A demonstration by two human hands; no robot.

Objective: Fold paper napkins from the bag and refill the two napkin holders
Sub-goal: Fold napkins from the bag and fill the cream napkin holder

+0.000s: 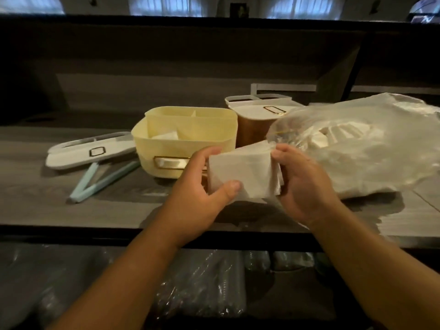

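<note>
Both hands, left (202, 179) and right (302, 179), hold the napkin stack (245, 172) above the bench's (35, 206) front edge, fingers pinching its sides. Square the edges, crease firmly, then slot it into the yellow holder (185, 136).

One view only — head-worn, wide-angle, looking forward and down over a grey wood-grain counter (71, 210). Close range: both forearms enter from the bottom edge, left hand (197, 186) and right hand (307, 184) meet near frame centre. Just beyond the fingertips (276, 153) the counter runs across mid-frame; its dark front edge crosses below the wrists. Farther past the fingers, a dark back wall, then bright windows (300, 5) at the top edge. Strong barrel bend at the corners — lines curve. No second view to overlap.
</note>
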